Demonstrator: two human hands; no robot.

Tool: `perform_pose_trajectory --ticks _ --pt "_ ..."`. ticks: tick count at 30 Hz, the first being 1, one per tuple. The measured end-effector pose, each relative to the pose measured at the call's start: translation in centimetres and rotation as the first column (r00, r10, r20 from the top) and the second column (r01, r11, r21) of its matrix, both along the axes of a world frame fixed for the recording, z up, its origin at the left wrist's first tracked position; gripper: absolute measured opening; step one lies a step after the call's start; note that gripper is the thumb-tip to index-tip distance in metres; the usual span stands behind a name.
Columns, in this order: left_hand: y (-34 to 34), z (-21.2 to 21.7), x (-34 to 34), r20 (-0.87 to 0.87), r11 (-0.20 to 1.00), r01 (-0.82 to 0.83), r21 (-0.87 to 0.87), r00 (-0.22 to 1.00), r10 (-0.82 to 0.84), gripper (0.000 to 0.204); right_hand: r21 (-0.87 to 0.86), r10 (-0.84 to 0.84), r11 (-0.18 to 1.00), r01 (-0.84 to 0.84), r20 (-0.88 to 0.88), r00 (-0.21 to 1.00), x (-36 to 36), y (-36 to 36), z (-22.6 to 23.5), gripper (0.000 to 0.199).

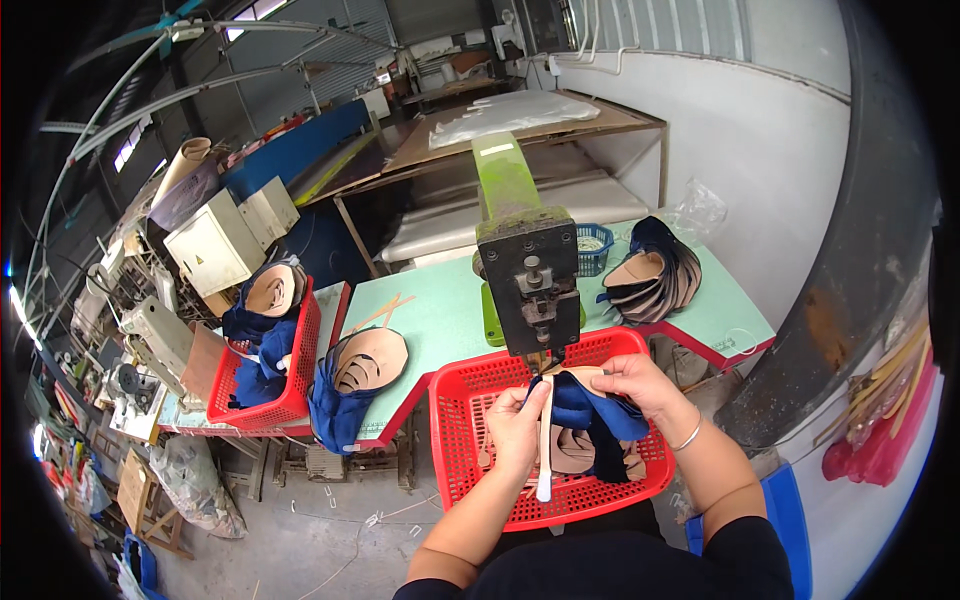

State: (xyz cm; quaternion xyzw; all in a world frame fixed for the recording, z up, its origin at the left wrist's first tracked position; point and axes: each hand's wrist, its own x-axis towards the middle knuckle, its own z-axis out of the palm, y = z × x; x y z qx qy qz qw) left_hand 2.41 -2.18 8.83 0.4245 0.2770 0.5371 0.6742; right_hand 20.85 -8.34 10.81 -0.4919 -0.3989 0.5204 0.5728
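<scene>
The person sits close to a pale green surface [440, 300] with a red plastic basket [455, 440] on the lap, so finished pieces can drop straight into it. Both hands lift a blue shoe upper [585, 405] with a tan lining up to the nose of the green and black press machine [527, 290], which stands at the edge of the surface, within easy reach.

The left hand [517, 425] has its grip closed around a pale strap [545, 440] that hangs down into the basket; it seems to guide the strap under the tool, though the contact point is hidden. The right hand [630, 380] pinches the upper's edge from the other side, fingers closed, and keeps it level.

More uppers wait in a fanned stack [650, 275] at the right, a bundle [355, 385] hangs off the front edge, and a second red basket [265, 370] stands at the left.
</scene>
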Motion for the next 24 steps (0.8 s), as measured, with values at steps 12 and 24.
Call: perform_pose_trajectory --ticks 12,24 --pt "0.9 -1.0 -1.1 0.159 0.995 0.068 -0.077 0.986 -0.056 0.005 -0.043 0.048 0.998 -0.047 0.012 0.999 -0.4 1.7 1.7 0.021" --pt "1.6 -1.4 -2.5 0.182 0.998 0.050 -0.039 0.982 -0.043 0.006 0.013 0.041 0.999 -0.042 0.069 0.997 -2.0 2.1 1.8 0.023"
